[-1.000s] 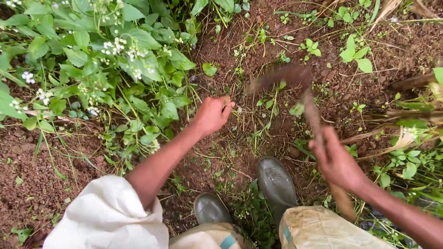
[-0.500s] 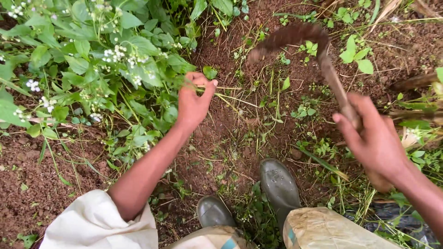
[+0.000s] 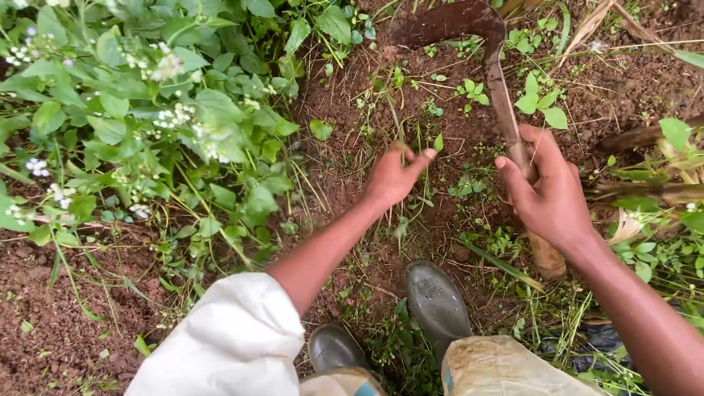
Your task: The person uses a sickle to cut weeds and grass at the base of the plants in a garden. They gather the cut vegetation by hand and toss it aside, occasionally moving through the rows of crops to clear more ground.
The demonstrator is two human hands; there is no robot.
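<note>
1. Right hand point(image 3: 551, 198) wraps its fingers around the wooden handle of a hoe point(image 3: 506, 103), whose blade is raised over the red soil point(image 3: 345, 169).
2. Left hand point(image 3: 394, 176) pinches thin grass stems point(image 3: 403, 128) between fingertips, close to the ground.
3. Boots point(image 3: 438, 301) stand just below; leafy weeds point(image 3: 147, 110) crowd the left.

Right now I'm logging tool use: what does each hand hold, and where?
The right hand grips the hoe midway along its wooden handle. The left hand pinches thin green weed stems.
</note>
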